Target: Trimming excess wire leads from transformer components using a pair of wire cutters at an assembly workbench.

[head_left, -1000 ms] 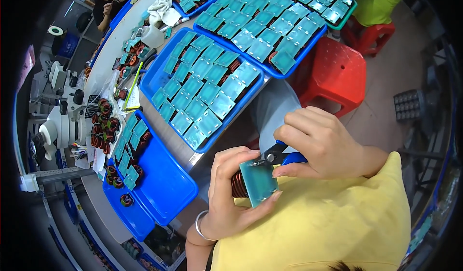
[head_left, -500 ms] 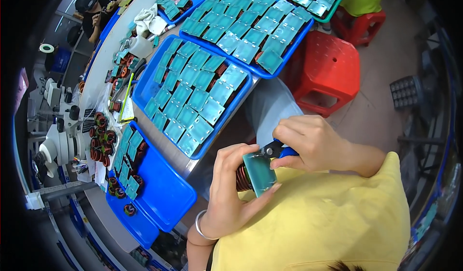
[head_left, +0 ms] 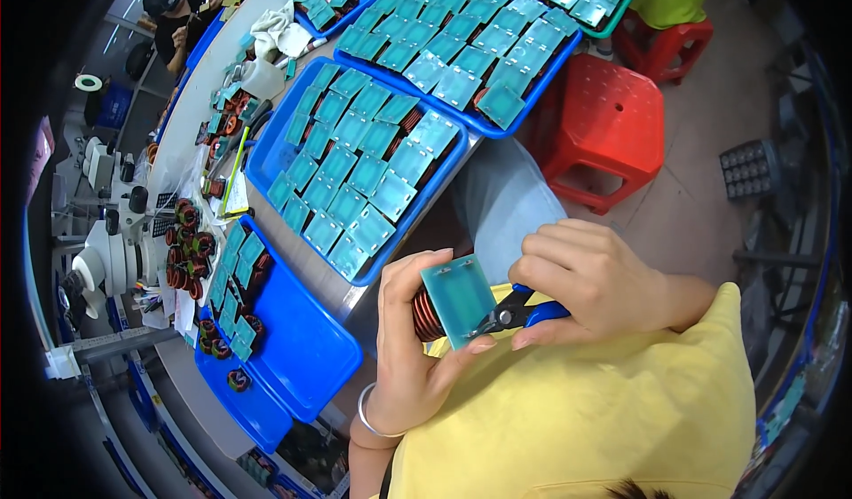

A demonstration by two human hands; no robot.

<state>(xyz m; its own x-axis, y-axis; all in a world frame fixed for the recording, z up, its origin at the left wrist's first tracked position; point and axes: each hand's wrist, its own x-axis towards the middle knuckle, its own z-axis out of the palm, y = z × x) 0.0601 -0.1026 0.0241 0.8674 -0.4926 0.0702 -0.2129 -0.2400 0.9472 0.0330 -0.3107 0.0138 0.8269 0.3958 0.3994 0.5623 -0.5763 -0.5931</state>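
Observation:
Closed round a copper-wound coil [head_left: 428,315] with a square green circuit board [head_left: 460,298] on it, my left hand [head_left: 410,348] holds the piece in front of my yellow shirt. The board's flat face is turned toward my right hand [head_left: 577,277], which grips blue-handled cutting pliers [head_left: 513,311]. Their dark jaws touch the board near its lower corner; whether a wire end is between them is too small to tell.
A blue tray [head_left: 253,166] of board-topped coils lies on the table, with fuller trays beyond. Nearer left is another blue tray [head_left: 324,375] beside a pile of loose coils [head_left: 186,246]. Red stools [head_left: 612,117] stand at right; another person [head_left: 182,20] sits far left.
The pliers have moved from the board's upper edge to its lower corner. My left hand has shifted slightly left and turned the board's face more into view.

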